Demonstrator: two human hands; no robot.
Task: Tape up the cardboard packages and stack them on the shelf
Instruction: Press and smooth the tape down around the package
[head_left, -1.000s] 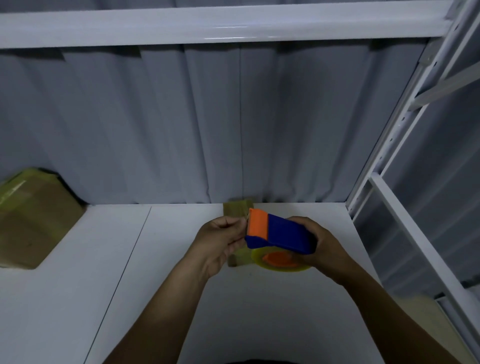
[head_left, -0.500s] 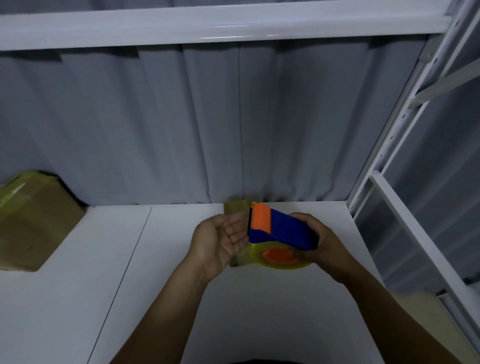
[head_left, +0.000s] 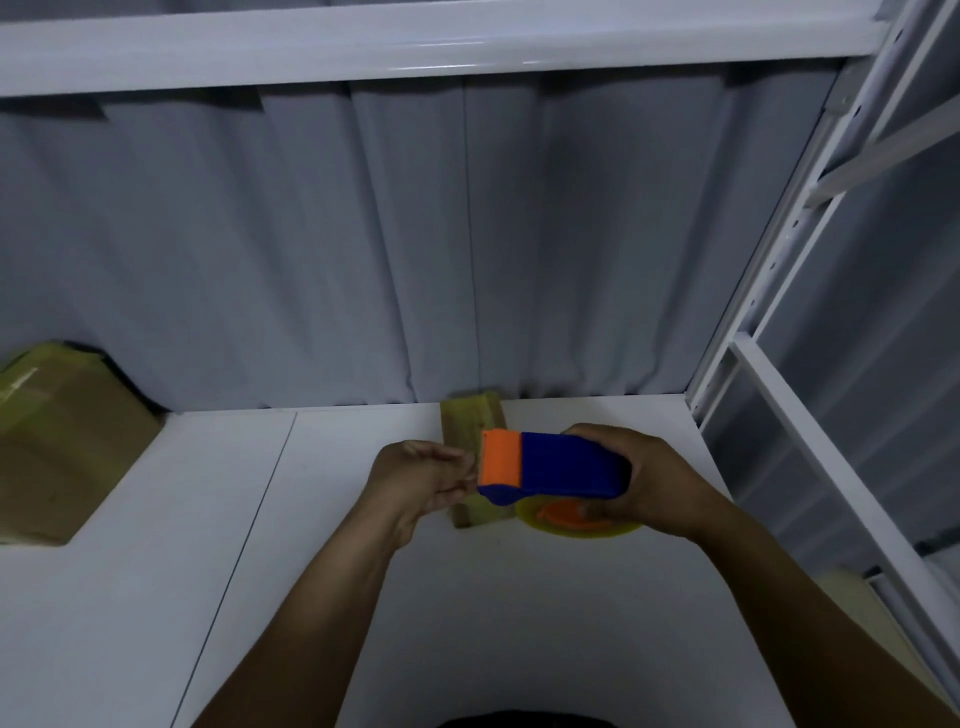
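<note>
Head view: a white shelf (head_left: 156, 597) with one thin seam, backed by a pleated grey curtain (head_left: 363, 249), with another shelf board (head_left: 415, 47) overhead and a perforated upright (head_left: 782, 249) at right. A small cardboard package (head_left: 467, 423) lies near the curtain, partly under the hands; a larger taped package (head_left: 67, 457) sits far left. The right hand (head_left: 660, 483) wraps its fingers round the tape dispenser (head_left: 566, 467). The left hand (head_left: 421, 478) bunches its fingers at the orange end; I cannot tell what they pinch.

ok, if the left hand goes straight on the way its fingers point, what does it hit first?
The orange end of the dispenser. The left hand points right and is almost at it; the right hand holds the dispenser. Whether they already touch is unclear from this view. The box lies lower, behind.
</note>
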